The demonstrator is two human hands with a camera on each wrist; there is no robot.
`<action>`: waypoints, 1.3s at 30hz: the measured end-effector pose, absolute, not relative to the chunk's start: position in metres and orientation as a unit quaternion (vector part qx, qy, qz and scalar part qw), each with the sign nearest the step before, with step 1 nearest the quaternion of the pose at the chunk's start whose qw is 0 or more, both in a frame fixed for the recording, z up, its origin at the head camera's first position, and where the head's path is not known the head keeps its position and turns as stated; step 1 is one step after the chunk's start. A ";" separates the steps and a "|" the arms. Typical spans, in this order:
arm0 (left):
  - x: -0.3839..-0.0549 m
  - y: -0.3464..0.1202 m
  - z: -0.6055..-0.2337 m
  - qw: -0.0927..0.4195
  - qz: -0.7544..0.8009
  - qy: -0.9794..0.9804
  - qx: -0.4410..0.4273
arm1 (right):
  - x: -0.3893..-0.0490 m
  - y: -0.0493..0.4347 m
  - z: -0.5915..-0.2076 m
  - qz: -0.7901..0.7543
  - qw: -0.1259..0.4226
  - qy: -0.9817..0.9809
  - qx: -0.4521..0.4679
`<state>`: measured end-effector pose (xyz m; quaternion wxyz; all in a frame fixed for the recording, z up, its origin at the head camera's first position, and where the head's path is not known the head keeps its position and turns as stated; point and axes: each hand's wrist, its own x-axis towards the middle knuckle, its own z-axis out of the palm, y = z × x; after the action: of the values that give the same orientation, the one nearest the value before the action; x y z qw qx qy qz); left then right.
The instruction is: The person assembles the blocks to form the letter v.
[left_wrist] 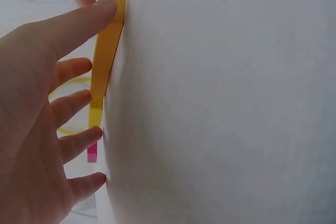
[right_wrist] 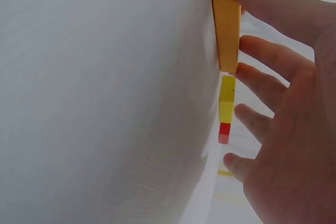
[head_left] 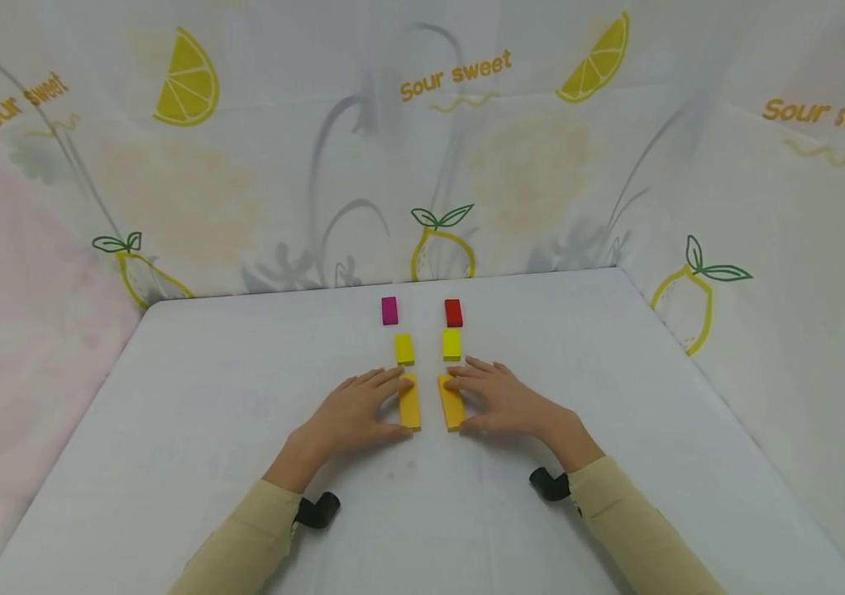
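Observation:
Two long orange blocks lie on the white table, a narrow gap between them. My left hand (head_left: 354,413) holds the left orange block (head_left: 410,406), with the thumb at its near end and the fingertips around its far end. The right orange block (head_left: 452,406) is held the same way by my right hand (head_left: 508,402). In the left wrist view the thumb lies on the end of the orange block (left_wrist: 105,51), the other fingers spread. The right wrist view has the thumb on the other orange block (right_wrist: 228,35), its remaining fingers spread too.
Beyond the orange blocks stand two shorter yellow blocks, one left (head_left: 403,350) and one right (head_left: 451,345). Farther back are a magenta block (head_left: 389,311) and a red block (head_left: 453,313). A lemon-printed cloth (head_left: 281,165) hangs behind the white table (head_left: 207,388).

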<state>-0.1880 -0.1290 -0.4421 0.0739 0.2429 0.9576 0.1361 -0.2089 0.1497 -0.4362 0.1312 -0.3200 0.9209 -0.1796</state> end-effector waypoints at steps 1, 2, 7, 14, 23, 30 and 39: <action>-0.189 -0.129 -0.442 0.072 0.136 0.957 0.246 | -0.209 0.150 -0.436 -0.180 0.132 0.921 -0.320; -0.189 -0.129 -0.442 0.071 0.137 0.956 0.248 | -0.210 0.150 -0.436 -0.182 0.133 0.920 -0.321; -0.191 -0.127 -0.441 0.069 0.133 0.956 0.252 | -0.210 0.150 -0.437 -0.188 0.134 0.919 -0.320; -0.193 -0.123 -0.441 0.075 0.135 0.958 0.240 | -0.209 0.149 -0.438 -0.186 0.138 0.921 -0.313; -0.193 -0.120 -0.443 0.049 0.145 0.961 0.232 | -0.209 0.149 -0.437 -0.192 0.140 0.922 -0.306; -0.190 -0.119 -0.441 0.036 0.163 0.961 0.220 | -0.210 0.148 -0.436 -0.189 0.141 0.921 -0.309; -0.176 -0.115 -0.433 0.020 0.173 0.966 0.193 | -0.209 0.149 -0.435 -0.196 0.153 0.920 -0.304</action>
<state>-0.1761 -0.1148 -0.4328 0.0197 0.1934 0.9656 0.1727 -0.2094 0.1492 -0.4350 0.1526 -0.3036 0.9198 -0.1965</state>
